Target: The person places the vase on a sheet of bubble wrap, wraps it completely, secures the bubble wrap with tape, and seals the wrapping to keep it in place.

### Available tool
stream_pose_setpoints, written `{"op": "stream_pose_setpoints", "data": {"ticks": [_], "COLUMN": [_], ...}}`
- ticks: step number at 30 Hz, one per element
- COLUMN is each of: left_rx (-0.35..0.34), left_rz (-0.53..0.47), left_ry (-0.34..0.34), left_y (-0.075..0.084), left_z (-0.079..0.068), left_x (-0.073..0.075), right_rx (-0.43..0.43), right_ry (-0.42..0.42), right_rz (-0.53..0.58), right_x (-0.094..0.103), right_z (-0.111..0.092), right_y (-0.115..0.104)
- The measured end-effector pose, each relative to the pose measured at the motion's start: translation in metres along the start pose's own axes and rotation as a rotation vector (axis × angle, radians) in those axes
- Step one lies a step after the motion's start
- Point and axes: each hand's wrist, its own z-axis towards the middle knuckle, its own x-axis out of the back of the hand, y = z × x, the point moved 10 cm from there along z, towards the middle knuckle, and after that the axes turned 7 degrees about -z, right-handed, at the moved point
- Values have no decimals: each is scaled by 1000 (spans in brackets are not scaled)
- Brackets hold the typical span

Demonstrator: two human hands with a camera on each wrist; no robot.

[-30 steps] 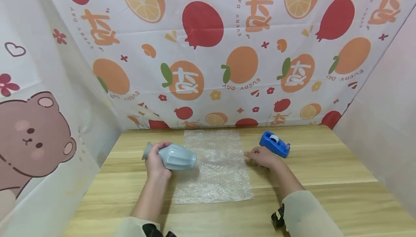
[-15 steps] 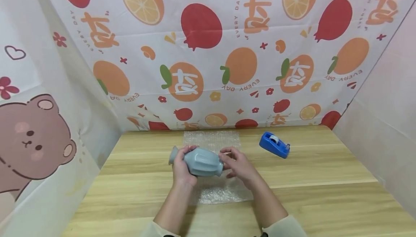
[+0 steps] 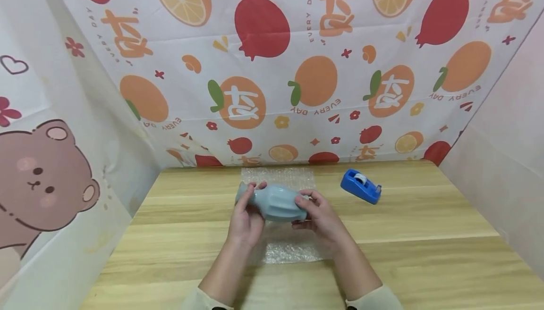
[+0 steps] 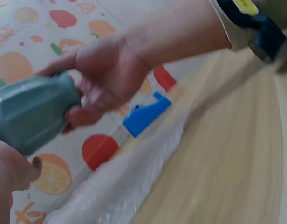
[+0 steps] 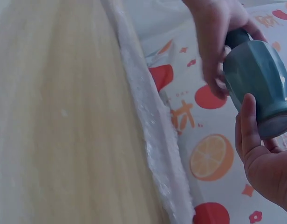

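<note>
On the tabletop (image 3: 412, 239) lies bubble wrap (image 3: 291, 247); above, we clamp a vase (image 3: 278, 203): left grip (image 3: 246, 222) at nine o'clock, right grip (image 3: 322, 218) at three.

1. Holding left forearm (image 3: 227, 270) and right forearm (image 3: 354, 270) extended forward, angling inward.
2. Gripping with left hand (image 3: 244, 222), fingers curling.
3. Gripping with right hand (image 3: 318, 215), fingers bending, facing left hand, staying apart from it.

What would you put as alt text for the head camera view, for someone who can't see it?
A person's left hand and right hand hold a pale blue-green vase sideways, by neck and base respectively, above bubble wrap on a wooden table. A blue tape dispenser sits to the right, with a fruit-print backdrop behind.
</note>
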Motion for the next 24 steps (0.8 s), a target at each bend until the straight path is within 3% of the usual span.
{"op": "stream_pose_setpoints", "data": {"ticks": [3,6,9,12,19,24], "left_rx": [38,79,104,108,162,183], "left_rz": [191,498,809,1025,1204,1281], "left_ry": [9,3,-60,-142,-385,-433], "left_y": [2,8,19,29,26,21], "left_z": [0,1,4,4,2,6], "left_x": [10,23,33,40,43,43], "right_rx": [1,-13,-35,-67,-82,-60], "right_ry": [28,37,1,-64,-150,-200], "right_rz": [-7,-37,-93,-178,-328,-413], "right_x": [12,20,21,16,11,12], "right_z": [-2,-2,0,1,4,4], "right_y": [-1,2,8,17,29,26]}}
